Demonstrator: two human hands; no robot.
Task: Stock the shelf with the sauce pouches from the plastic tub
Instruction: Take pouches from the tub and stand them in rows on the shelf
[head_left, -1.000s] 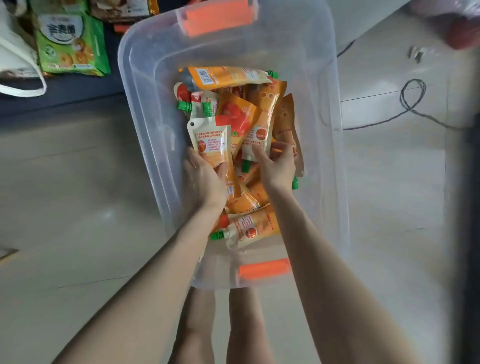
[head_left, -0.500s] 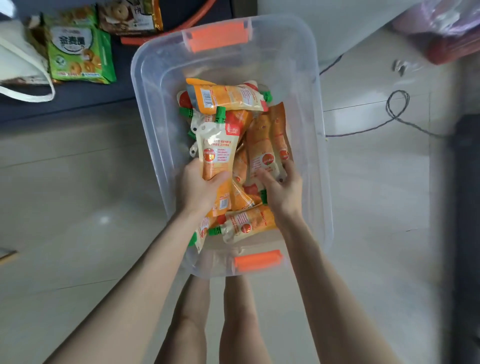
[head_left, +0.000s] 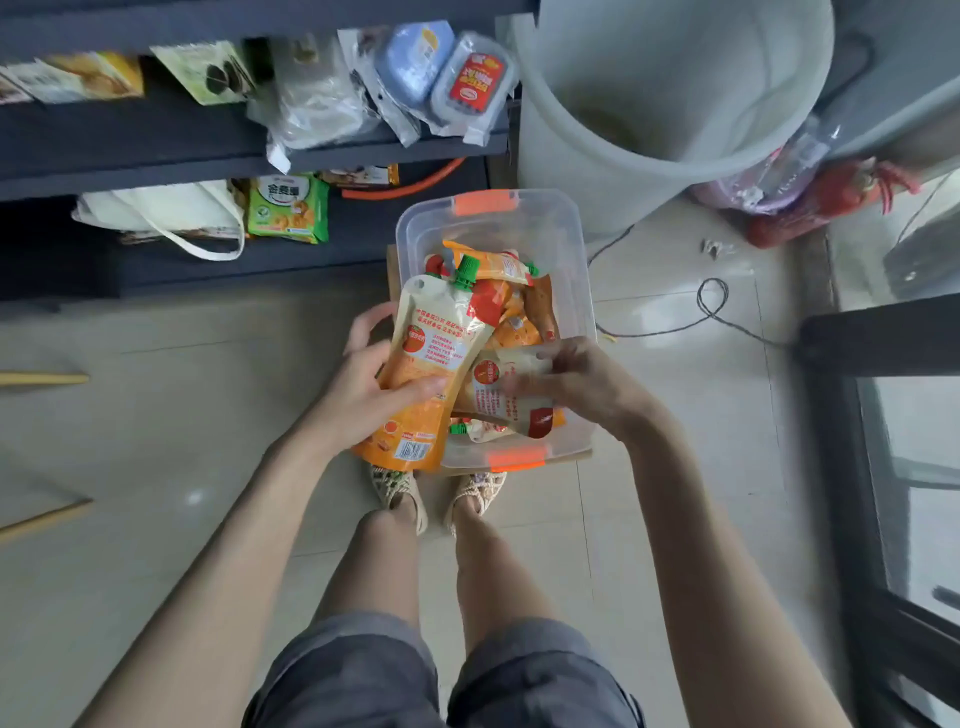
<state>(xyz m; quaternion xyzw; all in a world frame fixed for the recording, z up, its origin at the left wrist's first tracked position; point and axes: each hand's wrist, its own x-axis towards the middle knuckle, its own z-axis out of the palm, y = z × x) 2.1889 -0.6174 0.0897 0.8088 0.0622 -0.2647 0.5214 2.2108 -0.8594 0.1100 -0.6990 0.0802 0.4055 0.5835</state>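
Note:
A clear plastic tub (head_left: 576, 270) with orange latches stands on the floor in front of my feet, holding several orange and white sauce pouches (head_left: 514, 322) with green caps. My left hand (head_left: 363, 379) grips a large pouch (head_left: 431, 358) lifted above the tub's left side, cap pointing away from me. My right hand (head_left: 582, 379) holds another pouch (head_left: 509, 395), blurred, over the tub's near end. The dark shelf (head_left: 156, 150) runs along the upper left.
The shelf carries snack packets, a green biscuit pack (head_left: 288, 208) and a white tote bag (head_left: 161, 213). A big white bucket (head_left: 670, 104) stands right behind the tub. A black cable (head_left: 711, 306) loops on the tiles at right; a dark frame (head_left: 852, 467) lies further right.
My head has risen, so the shelf and bucket came into view. Both hands lifted pouches up out of the pile; the left one's pouch is now clear of the tub.

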